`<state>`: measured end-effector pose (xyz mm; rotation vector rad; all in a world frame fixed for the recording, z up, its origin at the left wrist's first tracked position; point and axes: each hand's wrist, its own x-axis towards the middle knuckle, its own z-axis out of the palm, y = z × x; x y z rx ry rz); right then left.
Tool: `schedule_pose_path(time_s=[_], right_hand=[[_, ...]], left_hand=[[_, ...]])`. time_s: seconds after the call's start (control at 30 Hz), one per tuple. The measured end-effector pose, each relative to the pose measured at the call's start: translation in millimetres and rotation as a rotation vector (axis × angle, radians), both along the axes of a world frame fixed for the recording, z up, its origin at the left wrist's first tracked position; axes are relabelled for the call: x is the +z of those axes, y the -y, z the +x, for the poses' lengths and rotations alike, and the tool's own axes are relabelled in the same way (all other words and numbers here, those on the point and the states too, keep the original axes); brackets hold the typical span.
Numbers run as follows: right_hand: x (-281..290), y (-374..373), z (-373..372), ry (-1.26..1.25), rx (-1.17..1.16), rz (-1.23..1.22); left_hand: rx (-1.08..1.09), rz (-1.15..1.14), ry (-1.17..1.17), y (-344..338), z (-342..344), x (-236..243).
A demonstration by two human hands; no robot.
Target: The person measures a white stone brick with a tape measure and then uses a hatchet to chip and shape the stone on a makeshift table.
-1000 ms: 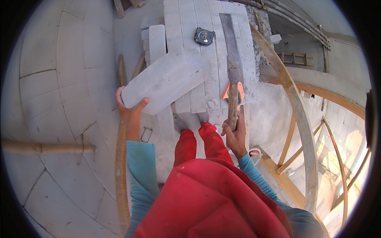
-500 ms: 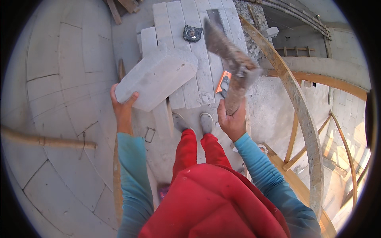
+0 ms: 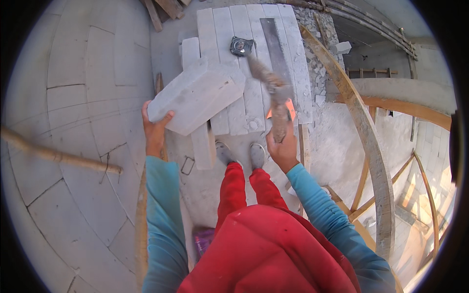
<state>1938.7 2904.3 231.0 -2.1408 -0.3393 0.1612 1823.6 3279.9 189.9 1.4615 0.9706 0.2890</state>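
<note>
My left hand [image 3: 157,128] grips the near left end of a pale grey block [image 3: 195,97], which lies at a slant over a stack of long pale blocks [image 3: 215,29]. My right hand [image 3: 282,149] is closed on the wooden handle of a dirty hammer-like tool [image 3: 276,97]; its head is blurred, above the stack, so its exact shape is unclear. A hand saw [image 3: 273,34] lies on the stack, its orange handle [image 3: 290,107] partly behind the tool. A black tape measure [image 3: 240,46] rests near the far middle of the stack.
A block wall [image 3: 73,117] with a round pole [image 3: 58,155] fills the left. Curved-looking timber rails [image 3: 369,141] run down the right, beside a lower level. Rubble [image 3: 320,73] lies right of the stack, and loose boards [image 3: 156,12] at the back. My feet stand on the concrete floor [image 3: 205,195].
My right hand has moved up and left from a second ago, swinging the tool off the saw into a blurred, angled position. The block in my left hand has shifted slightly.
</note>
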Motion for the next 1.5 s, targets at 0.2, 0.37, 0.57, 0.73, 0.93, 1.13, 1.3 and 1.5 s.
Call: schedule_pose_path(time_s=[0.2, 0.37, 0.57, 0.73, 0.93, 1.13, 1.3, 1.5], right_hand=[[30.6, 9.6, 1.7, -0.169, 0.197, -0.215], [70.7, -28.7, 29.5, 0.119, 0.003, 0.151], [-53.2, 51.5, -30.5, -0.246, 0.269, -0.421], [23.6, 5.5, -19.1, -0.105, 0.132, -0.087], [-13.1, 9.5, -21.2, -0.069, 0.049, 0.004], [-24.5, 37.5, -49.8, -0.253, 0.188, -0.311], [26.8, 1.1, -17.7, -0.121, 0.057, -0.028], [-42.4, 45.6, -43.5, -0.313, 0.218, -0.354]], left_hand=[[0.011, 0.015, -0.077, 1.0, -14.2, 1.8], [0.010, -0.008, -0.057, 0.8, 1.8, 11.3], [-0.065, -0.093, -0.037, -6.5, 8.7, 14.7], [-0.005, -0.046, -0.099, -2.8, 2.0, 19.5], [0.007, -0.084, -0.076, -4.8, 11.7, 22.8], [0.011, -0.074, -0.085, -7.2, 6.9, 19.9], [0.042, -0.106, -0.096, -2.4, 14.6, 30.9], [0.021, -0.064, -0.121, -5.3, 15.3, 29.9]])
